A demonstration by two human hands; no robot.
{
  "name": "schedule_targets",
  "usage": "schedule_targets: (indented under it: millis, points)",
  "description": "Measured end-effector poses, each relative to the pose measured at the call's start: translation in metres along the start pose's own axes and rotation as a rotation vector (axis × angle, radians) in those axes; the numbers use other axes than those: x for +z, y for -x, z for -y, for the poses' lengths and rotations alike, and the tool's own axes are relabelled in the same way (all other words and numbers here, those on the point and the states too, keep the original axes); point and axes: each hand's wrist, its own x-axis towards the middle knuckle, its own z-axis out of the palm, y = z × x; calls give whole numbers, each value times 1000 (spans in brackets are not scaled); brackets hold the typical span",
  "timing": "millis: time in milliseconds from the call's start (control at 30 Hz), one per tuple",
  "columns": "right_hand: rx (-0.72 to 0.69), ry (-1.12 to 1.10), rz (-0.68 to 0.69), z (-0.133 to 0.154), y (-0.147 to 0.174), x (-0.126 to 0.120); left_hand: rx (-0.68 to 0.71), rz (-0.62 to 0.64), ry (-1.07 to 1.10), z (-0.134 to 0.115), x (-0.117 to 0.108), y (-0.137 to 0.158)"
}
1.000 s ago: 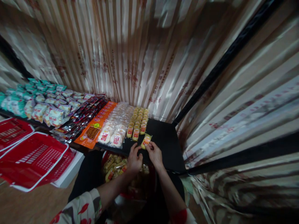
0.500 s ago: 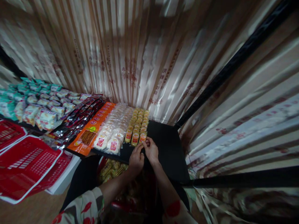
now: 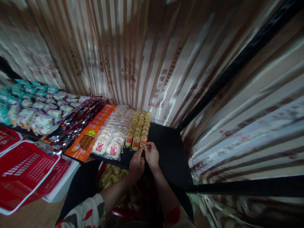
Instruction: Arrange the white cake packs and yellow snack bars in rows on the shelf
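Both the left hand (image 3: pixel 136 164) and right hand (image 3: pixel 151 154) pinch one yellow snack packet (image 3: pixel 143 141) at the row's front on the counter (image 3: pixel 166 152); more packets (image 3: pixel 111 175) wait below.

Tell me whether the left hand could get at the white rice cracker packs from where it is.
Probably yes. The left hand is at the front of the yellow packet rows, and the white rice cracker packs lie just beyond them on the open black shelf, nothing covering them.

- The scene was dim and warm-toned.
- Glare streaked the glossy striped curtain (image 3: pixel 142 57) toward twelve o'clock.
- Wide-angle distortion and blur smeared the edges.
- Deep shadow lay at six o'clock.
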Motion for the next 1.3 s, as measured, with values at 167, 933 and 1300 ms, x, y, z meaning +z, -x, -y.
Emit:
schedule_targets:
  millis: [167, 933, 1300]
  points:
    - [-6, 15, -39, -3, 2, 2, 27, -35, -45, 1, 3, 1]
    - [-234, 16, -48, -2, 91, -13, 196, 43, -48, 1, -25, 51]
    - [47, 55, 376, -48, 174, 47, -38, 222, -603, 76, -67, 106]
